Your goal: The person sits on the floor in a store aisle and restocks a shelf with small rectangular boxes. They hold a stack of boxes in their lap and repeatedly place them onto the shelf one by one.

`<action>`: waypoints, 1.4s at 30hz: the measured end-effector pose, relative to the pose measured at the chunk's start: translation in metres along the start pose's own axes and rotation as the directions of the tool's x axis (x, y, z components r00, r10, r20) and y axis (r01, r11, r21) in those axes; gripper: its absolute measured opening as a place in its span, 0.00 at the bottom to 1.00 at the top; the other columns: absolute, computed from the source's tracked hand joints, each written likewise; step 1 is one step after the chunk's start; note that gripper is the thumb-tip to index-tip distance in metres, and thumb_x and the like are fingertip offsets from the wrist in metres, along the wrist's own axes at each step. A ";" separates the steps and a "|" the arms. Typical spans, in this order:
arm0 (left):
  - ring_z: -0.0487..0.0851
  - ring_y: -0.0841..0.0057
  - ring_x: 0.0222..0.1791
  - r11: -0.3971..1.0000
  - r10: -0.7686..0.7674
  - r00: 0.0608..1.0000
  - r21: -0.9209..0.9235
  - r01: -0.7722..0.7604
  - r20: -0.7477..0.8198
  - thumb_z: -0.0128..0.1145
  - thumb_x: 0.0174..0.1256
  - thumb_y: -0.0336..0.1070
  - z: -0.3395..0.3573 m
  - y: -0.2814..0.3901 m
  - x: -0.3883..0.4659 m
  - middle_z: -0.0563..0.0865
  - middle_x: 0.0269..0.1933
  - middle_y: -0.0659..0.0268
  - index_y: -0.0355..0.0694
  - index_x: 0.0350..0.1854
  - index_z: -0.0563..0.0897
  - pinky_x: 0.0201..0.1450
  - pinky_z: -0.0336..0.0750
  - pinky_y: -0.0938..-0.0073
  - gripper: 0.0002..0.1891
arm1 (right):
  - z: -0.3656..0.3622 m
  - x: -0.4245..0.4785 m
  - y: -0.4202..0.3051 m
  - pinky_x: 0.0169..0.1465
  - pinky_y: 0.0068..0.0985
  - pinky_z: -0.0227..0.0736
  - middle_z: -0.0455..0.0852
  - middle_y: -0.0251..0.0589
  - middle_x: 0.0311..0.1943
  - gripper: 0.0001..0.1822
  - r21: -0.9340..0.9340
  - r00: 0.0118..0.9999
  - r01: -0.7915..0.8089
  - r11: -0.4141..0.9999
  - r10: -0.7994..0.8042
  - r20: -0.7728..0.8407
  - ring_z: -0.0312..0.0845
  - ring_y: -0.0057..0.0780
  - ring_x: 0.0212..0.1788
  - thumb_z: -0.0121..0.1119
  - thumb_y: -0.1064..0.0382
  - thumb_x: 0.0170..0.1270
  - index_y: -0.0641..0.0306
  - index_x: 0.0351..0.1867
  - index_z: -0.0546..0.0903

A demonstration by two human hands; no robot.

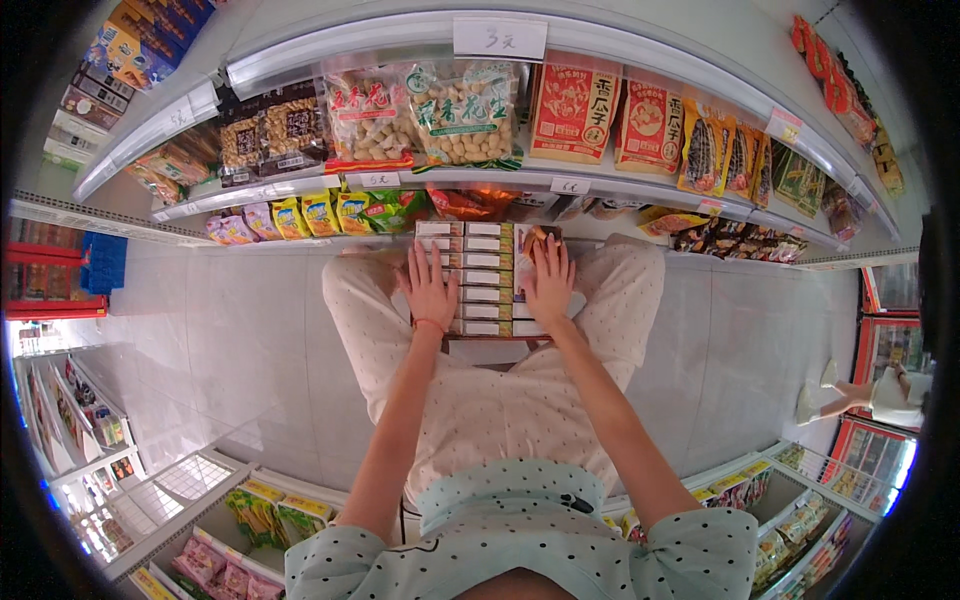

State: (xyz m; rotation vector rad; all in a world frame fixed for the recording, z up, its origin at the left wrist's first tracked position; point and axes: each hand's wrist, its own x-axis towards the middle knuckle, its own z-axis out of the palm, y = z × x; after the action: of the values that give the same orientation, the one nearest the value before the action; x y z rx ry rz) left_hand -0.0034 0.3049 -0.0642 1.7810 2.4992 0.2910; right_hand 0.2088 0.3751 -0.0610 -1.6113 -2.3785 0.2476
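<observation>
Rows of small cartons with white end panels (488, 276) are packed together between my knees, in front of the lowest shelf. My left hand (430, 289) lies with spread fingers on the left column of cartons. On the right column rests my right hand (550, 281), fingers apart, over a carton with a brown food picture (531, 241). Neither hand is closed around anything. Parts of both outer columns are hidden under my hands. A reddish edge shows beneath the near end of the cartons.
Ahead, curved shelves hold bagged peanuts (466, 112), red seed packets (574, 112) and small yellow snack bags (319, 213). Behind me stand more snack shelves (262, 555). Another person's legs (836, 401) show at far right, near red-framed cabinets. A blue crate (103, 262) is at left.
</observation>
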 end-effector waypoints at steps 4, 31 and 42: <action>0.66 0.63 0.64 0.751 -0.170 0.980 -0.658 0.060 -0.105 0.51 0.64 0.37 -0.040 -0.008 0.003 0.69 0.64 0.57 0.40 0.62 0.69 0.64 0.58 0.54 0.23 | 0.006 -0.001 0.040 0.63 0.42 0.57 0.66 0.55 0.60 0.29 0.439 0.950 -0.143 0.887 0.247 -0.189 0.61 0.48 0.62 0.54 0.62 0.60 0.63 0.63 0.64; 0.81 0.67 0.35 -0.902 0.397 0.380 -0.433 -0.010 -0.836 0.54 0.63 0.29 -0.314 0.094 -0.080 0.83 0.36 0.55 0.29 0.35 0.79 0.40 0.75 0.74 0.07 | 0.060 -0.018 0.062 0.59 0.38 0.63 0.79 0.60 0.48 0.33 0.516 0.575 -0.800 0.306 0.638 0.513 0.72 0.53 0.55 0.35 0.39 0.67 0.68 0.49 0.78; 0.81 0.66 0.34 -0.884 0.457 0.365 -0.458 0.090 -0.811 0.54 0.63 0.30 -0.313 0.097 -0.078 0.83 0.35 0.54 0.29 0.35 0.79 0.39 0.75 0.74 0.07 | 0.050 -0.014 0.065 0.59 0.39 0.63 0.78 0.62 0.49 0.34 0.480 0.574 -0.812 0.332 0.606 0.551 0.71 0.55 0.55 0.33 0.39 0.67 0.70 0.50 0.77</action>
State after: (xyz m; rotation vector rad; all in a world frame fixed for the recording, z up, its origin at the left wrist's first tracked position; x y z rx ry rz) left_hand 0.0639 0.2249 0.2562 1.2422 -0.5972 1.3896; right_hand 0.2558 0.3859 -0.1289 -2.1318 -1.1411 1.4484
